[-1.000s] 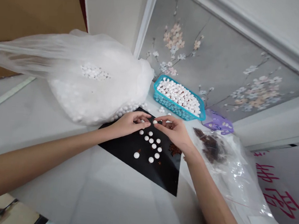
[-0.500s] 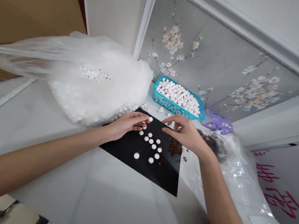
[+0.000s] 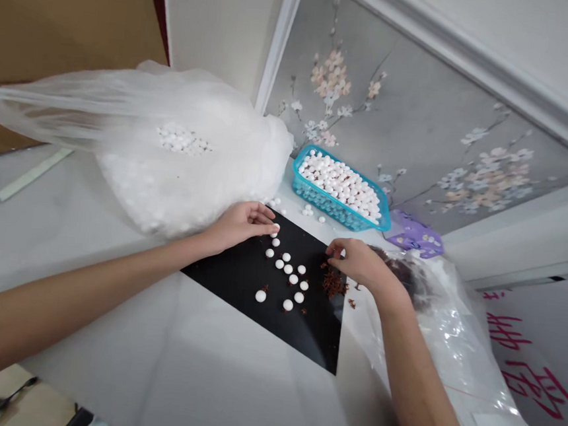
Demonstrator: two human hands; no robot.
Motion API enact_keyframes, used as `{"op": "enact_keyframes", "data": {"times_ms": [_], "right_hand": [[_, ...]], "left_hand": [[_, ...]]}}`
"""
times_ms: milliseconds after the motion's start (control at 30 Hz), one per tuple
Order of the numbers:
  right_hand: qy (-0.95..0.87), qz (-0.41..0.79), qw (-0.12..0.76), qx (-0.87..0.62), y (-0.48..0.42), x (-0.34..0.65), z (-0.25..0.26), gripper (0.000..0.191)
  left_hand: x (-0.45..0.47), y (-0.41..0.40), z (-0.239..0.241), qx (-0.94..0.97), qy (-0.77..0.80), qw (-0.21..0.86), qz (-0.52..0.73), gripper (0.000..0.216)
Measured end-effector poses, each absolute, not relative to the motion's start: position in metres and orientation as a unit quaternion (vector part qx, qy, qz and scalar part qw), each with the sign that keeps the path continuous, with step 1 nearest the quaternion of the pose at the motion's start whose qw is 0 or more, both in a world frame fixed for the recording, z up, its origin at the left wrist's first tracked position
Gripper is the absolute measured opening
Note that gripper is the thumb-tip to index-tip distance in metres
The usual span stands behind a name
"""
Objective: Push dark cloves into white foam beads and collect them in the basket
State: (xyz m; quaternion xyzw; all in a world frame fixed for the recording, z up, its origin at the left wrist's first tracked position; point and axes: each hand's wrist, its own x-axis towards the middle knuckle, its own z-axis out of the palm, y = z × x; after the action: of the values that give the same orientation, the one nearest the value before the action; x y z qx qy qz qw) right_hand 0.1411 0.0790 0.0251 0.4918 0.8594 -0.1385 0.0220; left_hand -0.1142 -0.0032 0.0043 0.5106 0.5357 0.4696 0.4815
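Several balls lie scattered on the black sheet that I watch from afar. I see the left hand with its thumb at the farthest ball; whether it is gripped, I cannot tell. Well apart, the right hand bunches its fingers by the brown bits, its hold unclear to me. Beyond stands the blue tub, heaped with balls.

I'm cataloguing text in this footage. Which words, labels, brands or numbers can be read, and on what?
Red handwriting on the pale surface at right: sideways characters, too distorted to quote surely.
Purple packet: floral pattern, no lettering I can make out.
White balls, black sheet, blue tub: none visible.
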Motion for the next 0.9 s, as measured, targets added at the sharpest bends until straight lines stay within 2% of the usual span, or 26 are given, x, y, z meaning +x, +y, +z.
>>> {"op": "enact_keyframes", "data": {"times_ms": [167, 300, 433, 667, 900], "right_hand": [[0.861, -0.152, 0.005, 0.486, 0.078, 0.141, 0.022, 0.011], [0.865, -0.168, -0.031, 0.472, 0.075, 0.137, 0.025, 0.009], [0.86, -0.187, -0.098, 0.465, 0.072, 0.131, 0.028, 0.008], [0.823, -0.234, -0.243, 0.457, 0.056, 0.115, 0.029, 0.004], [0.768, -0.303, -0.325, 0.462, 0.026, 0.116, 0.014, 0.006]], "left_hand": [[-0.123, 0.001, 0.002, 0.64, 0.553, 0.36, 0.394, 0.018], [-0.123, 0.001, -0.002, 0.695, 0.557, 0.288, 0.351, 0.018], [-0.121, -0.001, -0.007, 0.713, 0.589, 0.188, 0.331, 0.022], [-0.121, 0.0, -0.01, 0.721, 0.614, 0.083, 0.312, 0.027], [-0.12, 0.03, -0.006, 0.779, 0.574, -0.022, 0.251, 0.03]]}}
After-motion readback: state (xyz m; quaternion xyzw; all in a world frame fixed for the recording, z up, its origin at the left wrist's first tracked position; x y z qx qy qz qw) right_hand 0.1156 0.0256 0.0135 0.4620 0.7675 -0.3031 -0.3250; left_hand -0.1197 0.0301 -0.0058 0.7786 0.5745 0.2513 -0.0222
